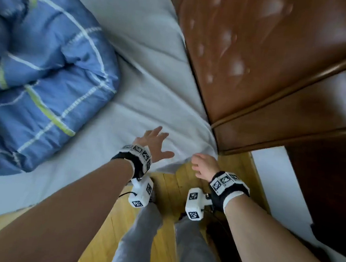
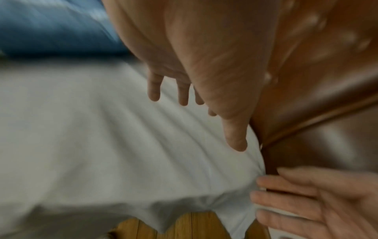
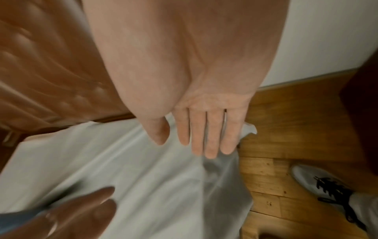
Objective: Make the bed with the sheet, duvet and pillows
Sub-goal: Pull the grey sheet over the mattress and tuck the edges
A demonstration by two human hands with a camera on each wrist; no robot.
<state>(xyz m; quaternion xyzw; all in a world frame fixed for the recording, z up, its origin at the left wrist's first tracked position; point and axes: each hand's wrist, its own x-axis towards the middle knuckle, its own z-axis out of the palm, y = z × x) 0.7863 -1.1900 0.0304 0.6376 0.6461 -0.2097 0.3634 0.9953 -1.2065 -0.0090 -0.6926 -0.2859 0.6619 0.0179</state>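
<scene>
A pale grey sheet (image 1: 147,82) covers the mattress, its loose corner hanging over the bed's edge beside the headboard. My left hand (image 1: 154,142) lies with spread, straight fingers on the sheet near that corner; the left wrist view shows these fingers (image 2: 182,90) over the creased sheet (image 2: 102,137). My right hand (image 1: 202,165) reaches the hanging corner, its straight fingers (image 3: 204,137) touching the sheet's edge (image 3: 225,177). A blue checked duvet (image 1: 46,72) lies bunched at the left of the bed. No pillow is in view.
A padded brown leather headboard (image 1: 259,54) with a wooden frame rises at the right of the bed. My legs stand on yellow wooden floor (image 1: 168,193) between the bed and a white wall (image 1: 269,178). A dark piece of furniture (image 1: 330,198) stands at the right.
</scene>
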